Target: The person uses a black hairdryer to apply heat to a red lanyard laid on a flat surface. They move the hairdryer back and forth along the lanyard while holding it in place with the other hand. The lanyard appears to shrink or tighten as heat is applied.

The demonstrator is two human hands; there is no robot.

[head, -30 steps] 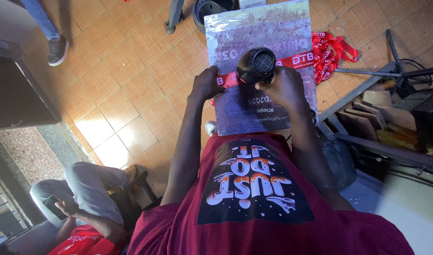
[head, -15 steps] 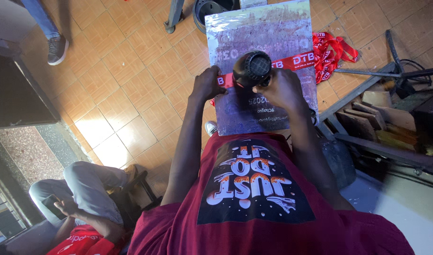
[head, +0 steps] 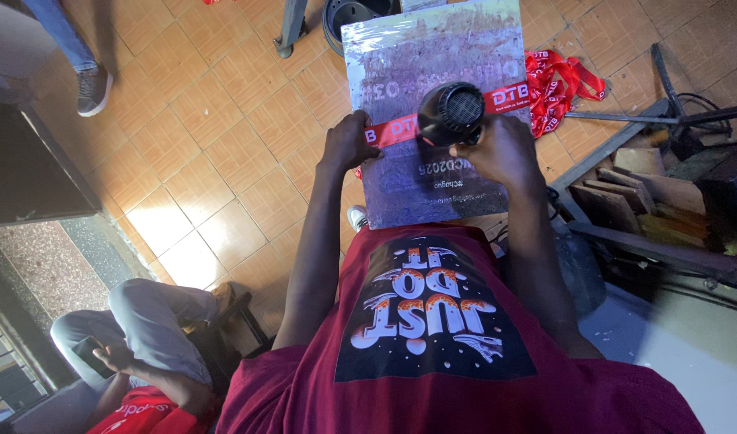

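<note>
A flat rectangular board (head: 433, 56) wrapped in shiny film stands in front of me, with a red ribbon (head: 396, 128) stretched across it. My left hand (head: 346, 143) pinches the ribbon's left end against the board's edge. My right hand (head: 501, 149) grips a black hair dryer (head: 450, 112), whose round rear grille faces the camera and whose nozzle points down at the ribbon. My dark red printed shirt fills the bottom of the view.
More red ribbon (head: 557, 84) lies heaped on the tiled floor right of the board. Wood pieces and a metal frame (head: 650, 201) sit at right. A seated person in grey trousers (head: 143, 317) is at bottom left; another person's shoe (head: 91, 88) is top left.
The hair dryer has shifted slightly along the ribbon and the view has drifted a little. Both hands keep their hold.
</note>
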